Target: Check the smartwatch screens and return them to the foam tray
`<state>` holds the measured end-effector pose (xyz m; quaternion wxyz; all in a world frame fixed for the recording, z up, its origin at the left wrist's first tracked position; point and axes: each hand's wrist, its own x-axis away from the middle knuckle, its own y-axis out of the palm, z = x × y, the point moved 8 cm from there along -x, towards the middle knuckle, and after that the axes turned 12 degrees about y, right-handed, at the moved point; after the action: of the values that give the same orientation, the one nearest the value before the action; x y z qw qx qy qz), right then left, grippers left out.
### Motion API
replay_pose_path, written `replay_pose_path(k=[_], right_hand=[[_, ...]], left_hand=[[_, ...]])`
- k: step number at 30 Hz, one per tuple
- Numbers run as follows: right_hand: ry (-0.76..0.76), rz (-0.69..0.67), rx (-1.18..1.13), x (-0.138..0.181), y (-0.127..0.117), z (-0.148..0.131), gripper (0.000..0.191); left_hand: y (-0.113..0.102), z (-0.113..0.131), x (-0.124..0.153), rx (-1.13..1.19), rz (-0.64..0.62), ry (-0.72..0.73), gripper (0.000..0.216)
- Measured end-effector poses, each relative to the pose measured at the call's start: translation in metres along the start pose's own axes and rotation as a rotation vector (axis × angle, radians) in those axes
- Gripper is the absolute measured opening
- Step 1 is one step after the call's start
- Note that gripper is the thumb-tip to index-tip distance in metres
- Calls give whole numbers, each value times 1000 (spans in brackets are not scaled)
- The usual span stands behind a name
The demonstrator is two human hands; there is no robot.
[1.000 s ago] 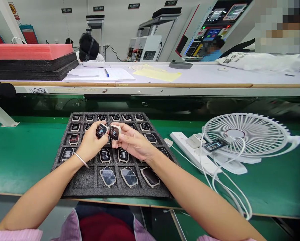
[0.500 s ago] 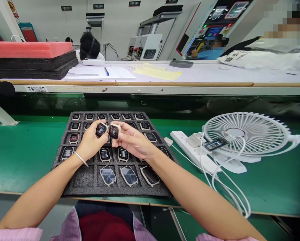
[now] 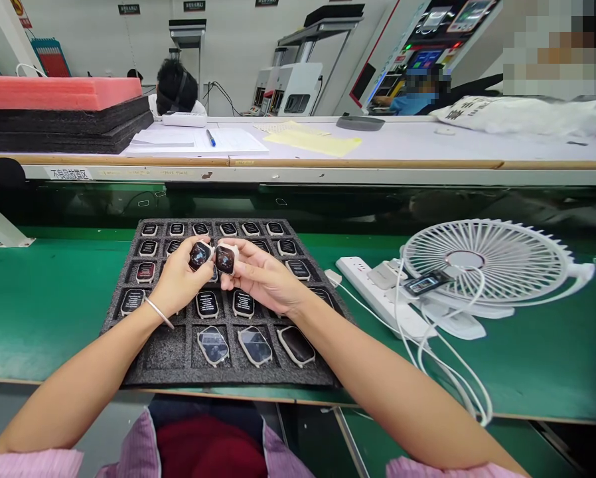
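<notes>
My left hand (image 3: 181,279) grips a smartwatch case (image 3: 199,255) whose dark screen is lit with a small picture. Right beside it, my right hand (image 3: 263,273) pinches a second smartwatch case (image 3: 225,259) by its edges, its screen lit too. Both watch faces are turned up towards me, close together. Below them lies a black foam tray (image 3: 166,352) with square pockets. Several strapless watch cases rest in it, many showing white text; in the front row, a watch case (image 3: 297,346) has a dark screen. My hands hide some of the middle pockets.
To the right stand a white desk fan (image 3: 517,265), a white power strip (image 3: 372,292) and looped white cables (image 3: 457,378). A raised shelf (image 3: 298,174) runs across the back, bearing red and black foam (image 3: 54,93), papers (image 3: 228,143) and a white bag (image 3: 521,116). People sit beyond it.
The view has shifted very slightly. Both hands keep their hold on the two watch cases, with no clear movement of either.
</notes>
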<state>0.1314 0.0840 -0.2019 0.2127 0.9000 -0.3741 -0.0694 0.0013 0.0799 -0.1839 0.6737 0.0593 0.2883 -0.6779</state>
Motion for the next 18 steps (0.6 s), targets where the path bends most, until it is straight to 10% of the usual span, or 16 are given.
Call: replay_pose_path(k=[18], right_hand=[[-1, 6, -17, -1, -1, 0, 44]], left_hand=[[1, -6, 0, 42, 3, 0, 50]])
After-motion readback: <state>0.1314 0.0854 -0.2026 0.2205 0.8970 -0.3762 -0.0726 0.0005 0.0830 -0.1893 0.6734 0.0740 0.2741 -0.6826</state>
